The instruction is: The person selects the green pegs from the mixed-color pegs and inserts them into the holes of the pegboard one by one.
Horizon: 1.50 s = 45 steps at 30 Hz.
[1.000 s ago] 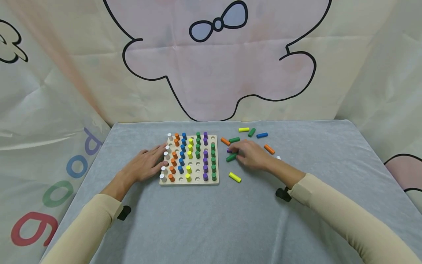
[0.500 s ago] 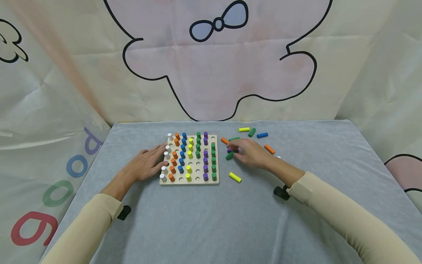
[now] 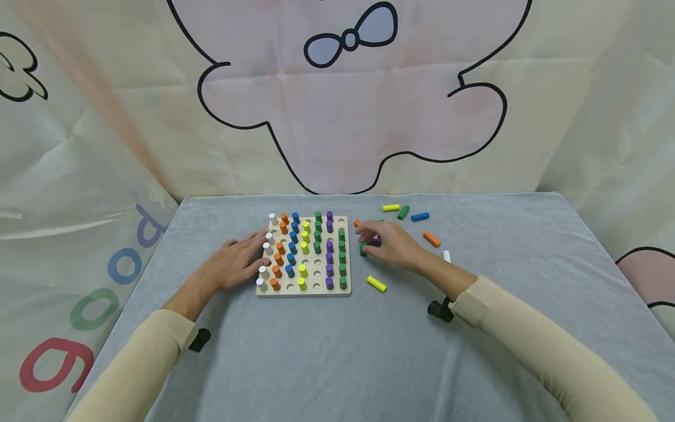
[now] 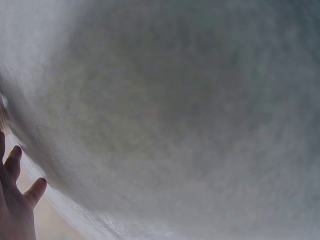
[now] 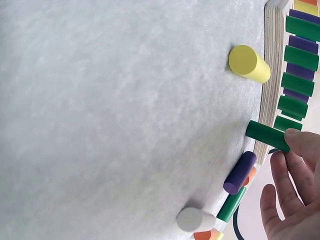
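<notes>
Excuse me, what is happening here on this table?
A person sits at a grey table with a wooden peg board that is mostly filled with coloured pegs. The left hand rests flat against the board's left edge. The right hand pinches a green peg at its fingers, beside a loose purple peg, just right of the board. More loose pegs lie around.

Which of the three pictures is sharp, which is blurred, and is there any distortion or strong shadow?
Head view: evenly lit, no hard shadows, wide-angle bending at the edges, pegboard and right hand sharp. Left wrist view: almost all soft, out-of-focus grey cloth, left hand at the corner. Right wrist view: sharp on the green peg, tilted, curved at the edges.
</notes>
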{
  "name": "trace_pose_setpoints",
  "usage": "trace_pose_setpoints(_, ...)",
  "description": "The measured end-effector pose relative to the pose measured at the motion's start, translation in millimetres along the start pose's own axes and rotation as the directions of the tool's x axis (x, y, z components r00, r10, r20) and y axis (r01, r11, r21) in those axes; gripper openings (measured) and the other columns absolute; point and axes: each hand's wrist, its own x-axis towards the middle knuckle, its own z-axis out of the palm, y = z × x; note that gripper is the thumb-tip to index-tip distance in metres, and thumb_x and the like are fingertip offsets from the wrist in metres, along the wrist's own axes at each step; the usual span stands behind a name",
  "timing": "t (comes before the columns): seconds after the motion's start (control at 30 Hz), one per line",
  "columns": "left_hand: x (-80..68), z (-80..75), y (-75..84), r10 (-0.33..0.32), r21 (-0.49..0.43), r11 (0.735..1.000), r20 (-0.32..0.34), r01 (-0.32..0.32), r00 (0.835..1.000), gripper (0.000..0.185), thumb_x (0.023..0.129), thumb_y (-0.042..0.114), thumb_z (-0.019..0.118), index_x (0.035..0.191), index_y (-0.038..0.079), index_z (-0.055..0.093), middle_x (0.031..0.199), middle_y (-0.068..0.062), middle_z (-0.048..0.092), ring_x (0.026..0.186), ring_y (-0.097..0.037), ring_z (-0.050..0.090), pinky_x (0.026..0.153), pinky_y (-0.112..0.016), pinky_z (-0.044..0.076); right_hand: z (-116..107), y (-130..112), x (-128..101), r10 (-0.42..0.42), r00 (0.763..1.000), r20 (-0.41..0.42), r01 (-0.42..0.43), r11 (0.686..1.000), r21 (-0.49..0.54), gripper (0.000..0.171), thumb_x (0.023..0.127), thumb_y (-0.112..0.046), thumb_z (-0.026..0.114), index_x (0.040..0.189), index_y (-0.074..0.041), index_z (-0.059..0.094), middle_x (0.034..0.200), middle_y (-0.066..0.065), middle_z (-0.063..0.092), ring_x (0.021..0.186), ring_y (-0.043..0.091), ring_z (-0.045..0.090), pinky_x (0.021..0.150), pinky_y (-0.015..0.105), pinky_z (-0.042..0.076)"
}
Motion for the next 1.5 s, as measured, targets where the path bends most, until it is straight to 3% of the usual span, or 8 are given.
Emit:
trace_pose_setpoints(0.23,-0.2,0.1,-0.3,0.001,0.004,1.000,0.000,-0.001,1.000,0.075,0.104,0.052,0.039,0.159,0.006,0.019,0.162,-0.015,0.025,0.145,-0.036,0.032,0.110,-0.061,0.029,1,-1,6,0.042,0.999,-0.020,-0.042,0.999,0.011,0.036,0.090,-0.005,0.074,0.125,-0.004,0.064,0.104,0.004,0.072,0.097,0.019,0.065,0.087,0.038,0.053)
trace_pose_setpoints(0.5,0.0,-1.5,0.0,0.001,0.004,1.000,0.008,-0.001,1.000,0.075,0.104,0.051,0.041,0.159,0.005,0.018,0.163,-0.016,0.024,0.146,-0.036,0.031,0.110,-0.062,0.029,-6,-5,18,0.035,0.997,-0.072,-0.032,0.999,0.032,0.033,0.091,-0.005,0.072,0.123,-0.002,0.064,0.109,0.008,0.072,0.101,0.020,0.065,0.093,0.045,0.050)
trace_pose_setpoints(0.7,0.6,-0.6,-1.8,0.003,0.006,1.000,0.010,-0.003,1.000,0.075,0.104,0.052,0.038,0.159,0.005,0.019,0.163,-0.015,0.022,0.146,-0.036,0.030,0.110,-0.062,0.029,-8,-10,30,0.004,0.995,-0.104,-0.002,1.000,0.012,0.032,0.093,-0.003,0.068,0.124,-0.002,0.063,0.111,0.012,0.072,0.104,0.023,0.065,0.094,0.045,0.050)
trace_pose_setpoints(0.93,0.6,-1.0,-1.8,0.002,0.005,1.000,0.008,-0.002,1.000,0.075,0.104,0.053,0.039,0.159,0.006,0.018,0.163,-0.014,0.023,0.146,-0.035,0.030,0.110,-0.060,0.029,-3,-15,45,0.041,0.990,-0.138,-0.042,0.999,-0.003,0.032,0.094,-0.005,0.067,0.126,-0.005,0.062,0.113,0.009,0.072,0.107,0.022,0.064,0.095,0.041,0.049)
trace_pose_setpoints(1.1,0.8,-0.8,-2.0,0.001,0.012,1.000,0.005,-0.001,1.000,0.076,0.104,0.053,0.040,0.159,0.006,0.018,0.163,-0.014,0.024,0.147,-0.035,0.029,0.111,-0.060,0.029,2,-17,53,0.003,0.986,-0.167,-0.004,1.000,-0.005,0.031,0.094,-0.002,0.065,0.125,-0.003,0.062,0.112,0.010,0.072,0.107,0.023,0.065,0.095,0.040,0.049)
trace_pose_setpoints(1.5,1.2,-1.1,-1.6,0.001,0.015,1.000,0.011,-0.002,1.000,0.076,0.104,0.052,0.040,0.159,0.006,0.019,0.163,-0.013,0.024,0.147,-0.034,0.029,0.111,-0.059,0.029,10,-16,60,0.014,0.987,-0.158,-0.021,0.999,-0.044,0.028,0.094,-0.001,0.066,0.122,-0.001,0.062,0.112,0.011,0.072,0.108,0.024,0.064,0.093,0.041,0.050)
